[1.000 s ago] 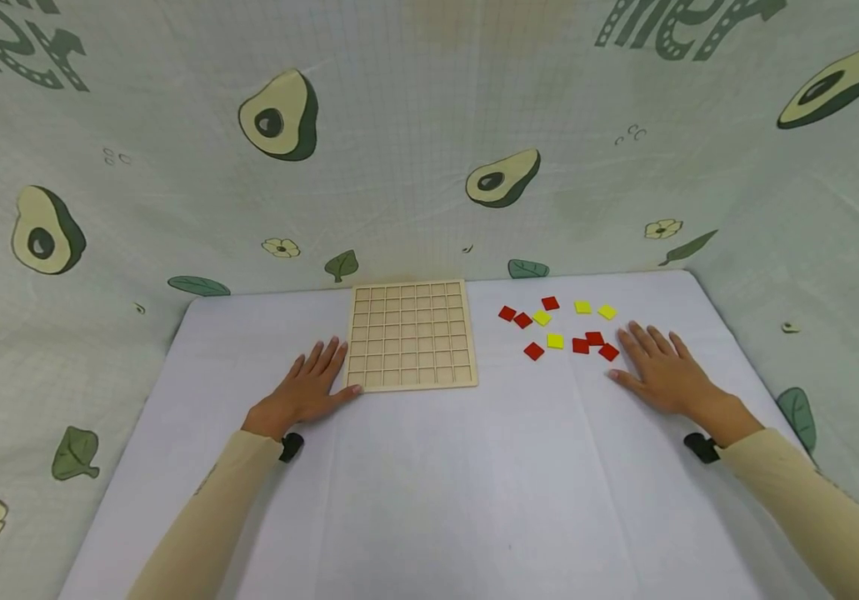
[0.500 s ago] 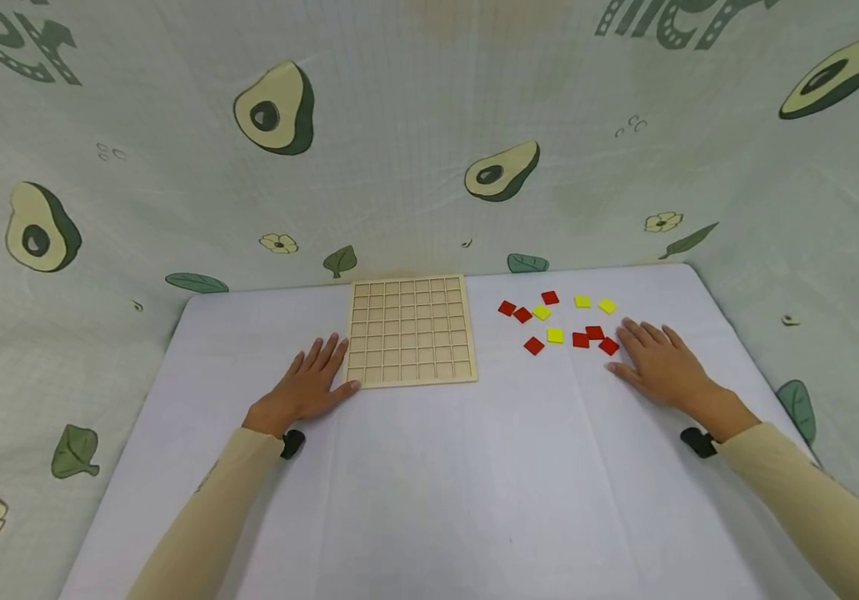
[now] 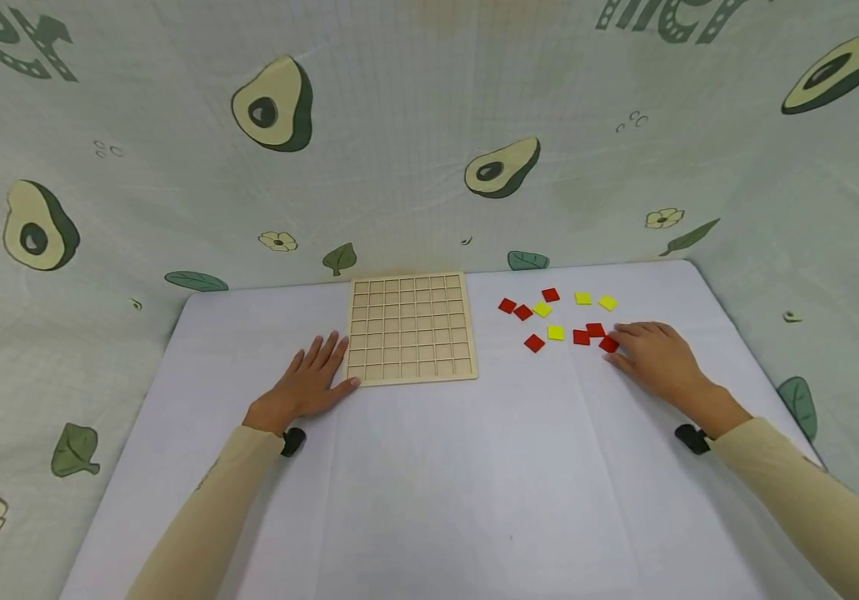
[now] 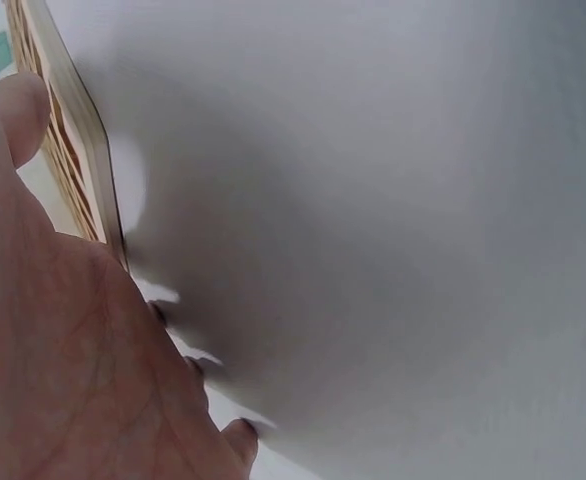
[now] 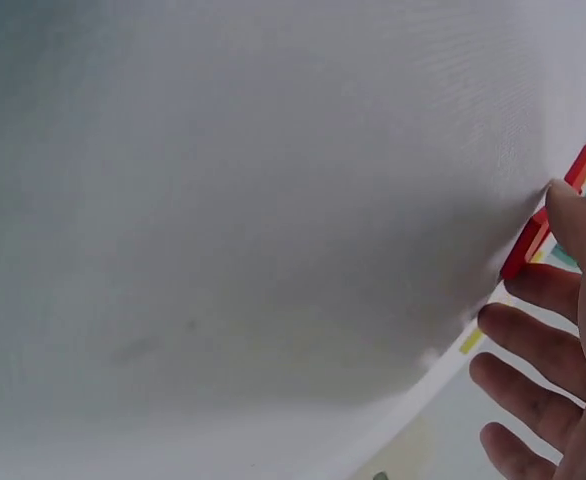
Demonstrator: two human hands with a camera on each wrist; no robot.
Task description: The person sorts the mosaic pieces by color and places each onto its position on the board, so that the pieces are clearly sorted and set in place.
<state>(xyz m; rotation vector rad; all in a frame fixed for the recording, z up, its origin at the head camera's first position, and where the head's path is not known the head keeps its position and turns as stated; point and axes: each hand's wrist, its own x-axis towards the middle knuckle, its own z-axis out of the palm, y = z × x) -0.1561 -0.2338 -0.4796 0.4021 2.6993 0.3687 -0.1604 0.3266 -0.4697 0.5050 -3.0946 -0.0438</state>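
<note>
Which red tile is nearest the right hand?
The rightmost red tile, between thumb and index finger of the right hand; every other red tile lies farther left.

Both forearms are covered by long beige sleeves, left sleeve (image 3: 204, 517) and right sleeve (image 3: 796, 496), plain fabric, lightly creased. Each is marked near the outer edge by a small dark squiggle, left mark (image 3: 207, 475), right mark (image 3: 813, 463); too small to be read. At each cuff a compact black block with rounded corners is worn on the inner wrist: left unit (image 3: 293, 442), right unit (image 3: 692, 439). Left grip (image 3: 302, 387) and right grip (image 3: 657, 360) are left bare, four fingers plus thumb.
</note>
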